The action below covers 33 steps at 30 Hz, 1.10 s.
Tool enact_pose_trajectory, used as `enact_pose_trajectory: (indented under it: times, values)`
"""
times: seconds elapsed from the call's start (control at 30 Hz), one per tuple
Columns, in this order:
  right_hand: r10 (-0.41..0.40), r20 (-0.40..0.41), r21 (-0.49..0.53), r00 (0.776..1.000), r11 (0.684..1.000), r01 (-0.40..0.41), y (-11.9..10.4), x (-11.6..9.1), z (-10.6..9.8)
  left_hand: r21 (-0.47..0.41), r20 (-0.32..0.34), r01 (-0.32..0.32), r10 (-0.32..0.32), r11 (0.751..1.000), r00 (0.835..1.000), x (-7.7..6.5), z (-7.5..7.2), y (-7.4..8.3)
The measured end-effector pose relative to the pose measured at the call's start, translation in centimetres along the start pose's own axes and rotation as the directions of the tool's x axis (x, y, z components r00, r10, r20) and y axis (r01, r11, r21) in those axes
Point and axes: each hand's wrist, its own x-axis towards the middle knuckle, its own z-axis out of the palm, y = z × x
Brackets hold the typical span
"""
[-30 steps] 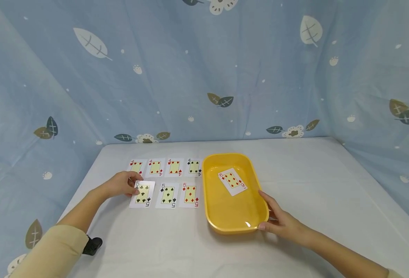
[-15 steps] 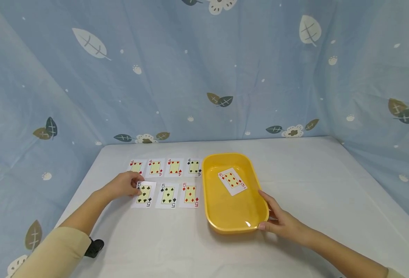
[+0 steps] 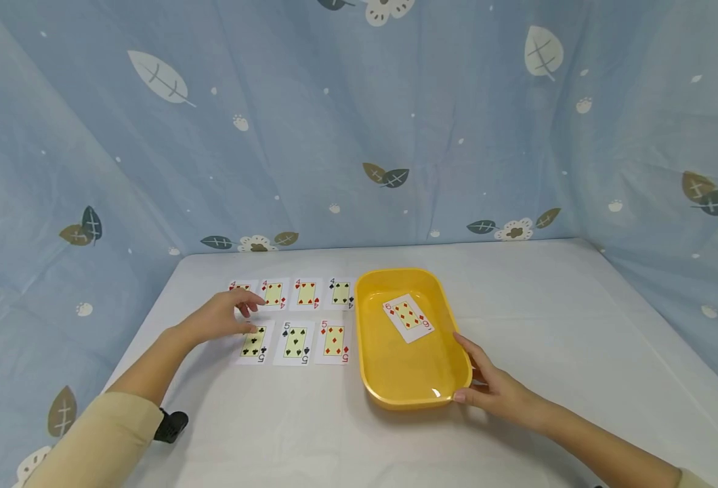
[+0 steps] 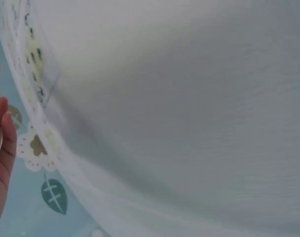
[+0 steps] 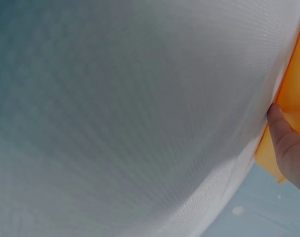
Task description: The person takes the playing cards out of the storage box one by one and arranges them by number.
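Note:
My left hand (image 3: 240, 313) hovers with fingers spread over the upper end of the five of clubs (image 3: 254, 343) and holds nothing. It partly hides the leftmost four (image 3: 237, 285). In the left wrist view the fingers (image 4: 0, 140) show at the left edge, apart from the cards (image 4: 35, 69). My right hand (image 3: 483, 376) rests with fairly straight fingers against the near right wall of the yellow tray (image 3: 416, 401). The right wrist view shows one finger (image 5: 287, 143) touching the tray wall (image 5: 295, 94). A six of diamonds (image 3: 408, 317) lies face up in the tray.
Three more fours (image 3: 306, 293) lie in a back row left of the tray. The five of spades (image 3: 294, 342) and five of diamonds (image 3: 333, 341) lie in the front row. A white cloth covers the table (image 3: 548, 305), with blue patterned fabric behind and beside it.
My left hand let go of the five of clubs after sliding it slightly right, then lifted and moved back towards the fours. The right hand and tray stayed still.

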Motion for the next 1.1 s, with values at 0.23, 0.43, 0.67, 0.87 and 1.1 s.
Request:
enact_pose_trajectory:
  times: [0.23, 0.43, 0.67, 0.87, 1.1]
  values:
    - [-0.003, 0.000, -0.005, 1.000, 1.000, 0.003, 0.0, 0.0, 0.1, -0.020, 0.024, -0.076, 0.077, 0.997, 0.997, 1.1, -0.7, 1.1]
    - [0.003, 0.005, 0.002, 1.000, 1.000, -0.003, -0.2, 0.1, 0.1, -0.048, 0.038, -0.140, 0.142, 0.989, 0.989, 2.5, -1.2, 2.4]
    - [-0.007, 0.003, -0.004, 1.000, 1.000, 0.007, -0.3, -0.1, -0.1, -0.032, 0.094, -0.207, 0.209, 0.978, 0.973, 4.5, -1.6, 5.3]
    - [-0.011, 0.006, -0.006, 1.000, 1.000, 0.011, -0.2, 0.0, -0.1, -0.016, 0.133, -0.260, 0.260, 0.965, 0.956, 5.8, -1.5, 7.7]
    - [-0.016, 0.005, -0.019, 1.000, 1.000, 0.016, -0.2, 0.0, 0.0, -0.038, 0.147, -0.319, 0.321, 0.947, 0.935, 7.6, -0.7, 9.6]
